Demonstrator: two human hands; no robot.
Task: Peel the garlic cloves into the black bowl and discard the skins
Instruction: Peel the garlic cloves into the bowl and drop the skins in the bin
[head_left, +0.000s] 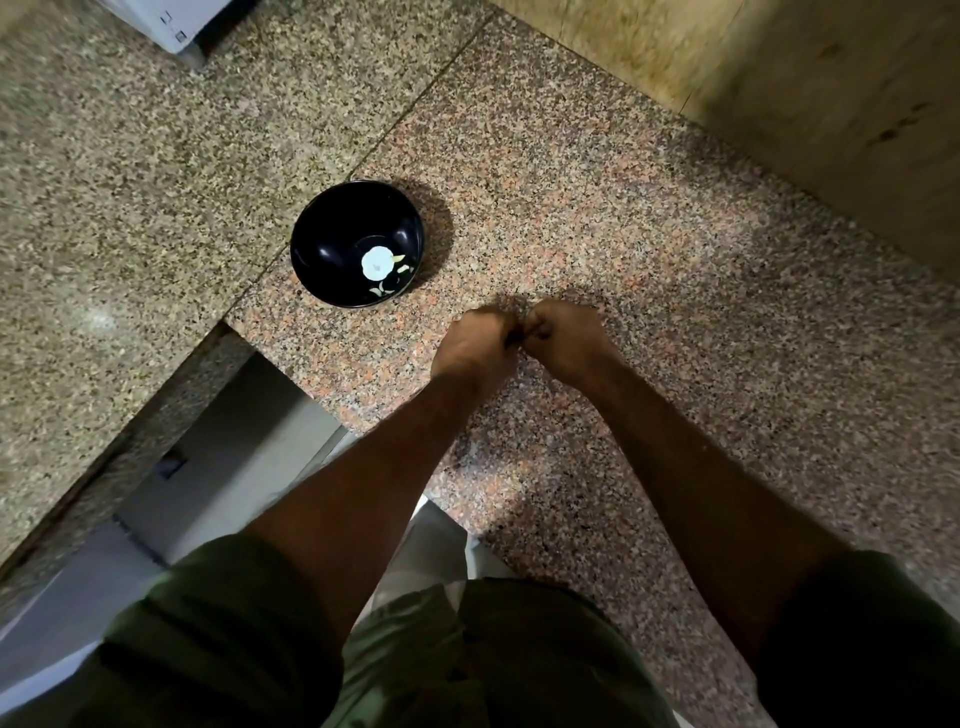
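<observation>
A: What's in the black bowl?

B: No cloves that I can make out. It stands upright on the speckled granite counter, and the only light shapes inside are a white flower with pale leaves painted on the bottom. The bowl sits just beside a seam between two slabs of the stone.

A: And the hands?

B: Both are over the counter, to the right of the bowl and nearer the person, close to it but apart from it. The left hand and the right hand are drawn together, fingers curled inward, knuckles almost meeting.

A: Holding the garlic?

B: Something small and dark shows at the spot where the fingertips meet, but it is too blurred and hidden to name. The fingers are bunched as if pinching, yet I cannot tell what either hand grips, or whether it grips anything.

A: Any loose garlic or skins on the counter?

B: I cannot pick any out against the speckled stone.

A: Anything else?

B: Green short sleeves at the bottom edge, and a yellowish wall at upper right.
</observation>
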